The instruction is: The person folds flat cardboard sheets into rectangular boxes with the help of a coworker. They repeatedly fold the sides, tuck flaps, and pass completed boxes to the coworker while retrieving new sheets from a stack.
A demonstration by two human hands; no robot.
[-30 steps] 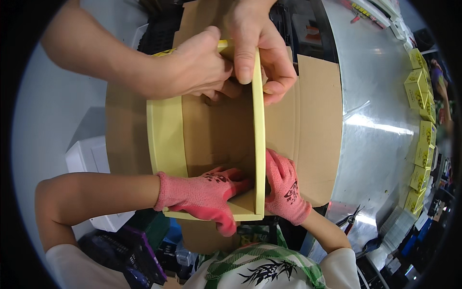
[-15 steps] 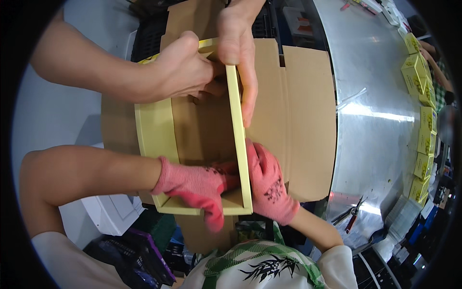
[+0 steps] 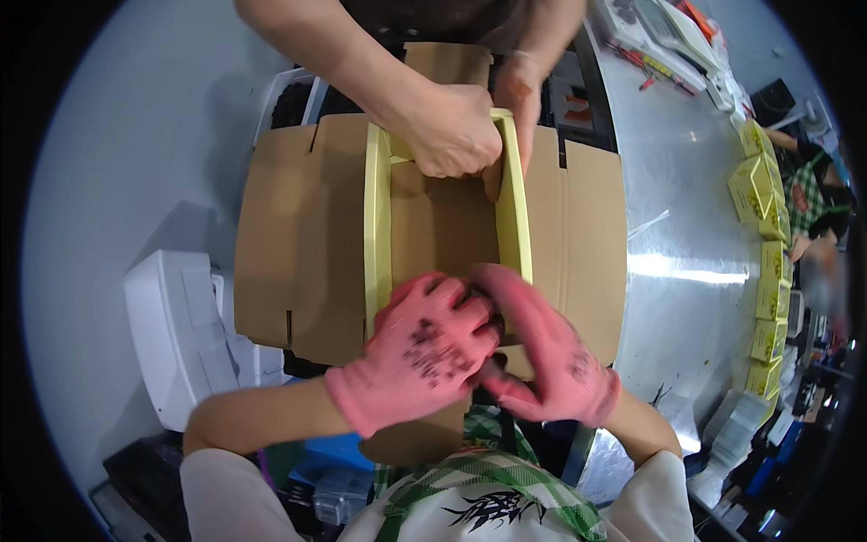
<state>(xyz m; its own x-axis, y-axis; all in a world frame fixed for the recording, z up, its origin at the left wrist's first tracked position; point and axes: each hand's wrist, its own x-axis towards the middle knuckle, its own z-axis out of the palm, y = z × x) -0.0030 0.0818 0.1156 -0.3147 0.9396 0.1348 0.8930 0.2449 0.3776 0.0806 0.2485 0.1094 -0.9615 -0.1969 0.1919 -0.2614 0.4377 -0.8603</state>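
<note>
A deep, pale yellow box [image 3: 377, 217] stands on the brown cardboard, which also shows through its inside. At its near end my left hand [image 3: 420, 352], in a pink work glove, is closed with bent fingers over the near wall. My right hand [image 3: 555, 357], gloved the same, curves around the near right corner beside the left fingertips; it is smeared by motion, so its grip is unclear. Both hands hide the near wall. Across from me, a co-worker's bare left-side hand [image 3: 452, 131] makes a fist inside the far end, and their other hand [image 3: 520, 99] lies along the outer right wall.
Flattened cardboard flaps [image 3: 302, 235] spread on both sides. To the right runs a shiny metal table [image 3: 677, 226] with a row of yellow boxes [image 3: 772, 280] along its far edge. A white plastic case [image 3: 172, 334] stands at the left. Another person is beyond the table.
The yellow box has turned more upright in view and shifted right. My left hand has moved from inside it to the near wall. My right hand slid from the right wall to the near corner.
</note>
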